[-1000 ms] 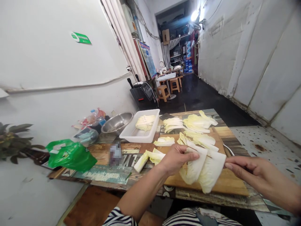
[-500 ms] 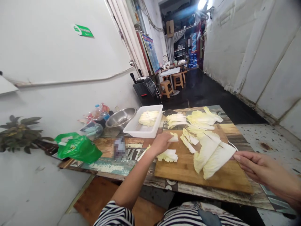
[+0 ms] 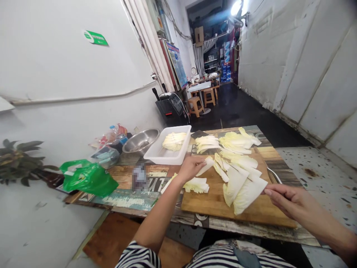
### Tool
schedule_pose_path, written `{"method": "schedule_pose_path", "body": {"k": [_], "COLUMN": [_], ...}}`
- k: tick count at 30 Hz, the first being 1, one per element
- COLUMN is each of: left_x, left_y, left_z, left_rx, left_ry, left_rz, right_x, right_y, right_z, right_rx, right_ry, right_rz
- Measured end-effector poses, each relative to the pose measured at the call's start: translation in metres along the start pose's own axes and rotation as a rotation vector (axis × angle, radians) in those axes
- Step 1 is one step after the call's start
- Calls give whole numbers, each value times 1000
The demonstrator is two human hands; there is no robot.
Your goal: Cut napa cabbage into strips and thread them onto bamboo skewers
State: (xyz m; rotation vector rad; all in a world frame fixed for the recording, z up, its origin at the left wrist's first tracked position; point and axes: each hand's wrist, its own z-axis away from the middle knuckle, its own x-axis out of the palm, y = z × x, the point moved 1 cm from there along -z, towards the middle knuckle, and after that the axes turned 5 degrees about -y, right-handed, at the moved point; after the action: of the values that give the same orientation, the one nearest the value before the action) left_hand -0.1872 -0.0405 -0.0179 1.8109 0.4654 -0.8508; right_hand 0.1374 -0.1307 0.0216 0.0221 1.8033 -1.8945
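My left hand (image 3: 192, 167) pinches a small piece of napa cabbage (image 3: 205, 166) above the left part of the wooden cutting board (image 3: 206, 206). At the board's right side, my right hand (image 3: 287, 199) is closed, thumb and fingers at the white stem end of a large cabbage leaf (image 3: 248, 193). That leaf overlaps another and slants down toward the board. Whether a thin stick also sits in these fingers cannot be made out. More cut cabbage (image 3: 196, 185) lies by my left wrist, and leaf piles (image 3: 237, 141) rest at the board's far side.
A white plastic tray (image 3: 150, 158) holding cabbage pieces stands behind the board, beside a steel bowl (image 3: 141, 139). A green plastic bag (image 3: 89, 178) and clear bags (image 3: 107, 154) lie at the left. A pale curved handle (image 3: 275, 174) shows past the board's right edge.
My right hand has moved left, and the large leaf has shifted left with it. The left hand has raised its cabbage piece slightly, showing more of it.
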Motion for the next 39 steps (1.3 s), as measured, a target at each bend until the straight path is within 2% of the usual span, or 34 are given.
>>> {"method": "schedule_pose_path", "body": {"k": [4, 8, 10, 13, 16, 19, 23, 27, 33, 39], "left_x": [0, -11, -13, -5, 6, 11, 11, 10, 10, 10], "left_y": [13, 30, 35, 42, 55, 71, 83, 84, 84, 85], "left_z": [0, 4, 4, 3, 3, 6, 9, 9, 9, 8], "left_rx": [21, 52, 12, -125, -277, -387, -446, -474, -446, -432], "left_ry": [-37, 47, 98, 130, 76, 21, -54, -64, -83, -69], "left_rz": [62, 167, 347, 768, 1154, 1337, 1426, 1436, 1386, 1370], "right_x": [0, -2, -2, 0, 4, 5, 4, 3, 2, 1], "right_y": [0, 5, 6, 5, 1, 0, 8, 14, 9, 5], "right_z": [0, 3, 3, 1, -1, 0, 3, 4, 4, 6], "right_rx": [-52, -73, -81, -104, -128, -140, -131, -135, -150, -143], "right_ry": [9, 5, 8, 1, -1, -15, -21, -29, 12, -32], "right_rz": [61, 86, 94, 109, 122, 102, 91, 114, 110, 113]}}
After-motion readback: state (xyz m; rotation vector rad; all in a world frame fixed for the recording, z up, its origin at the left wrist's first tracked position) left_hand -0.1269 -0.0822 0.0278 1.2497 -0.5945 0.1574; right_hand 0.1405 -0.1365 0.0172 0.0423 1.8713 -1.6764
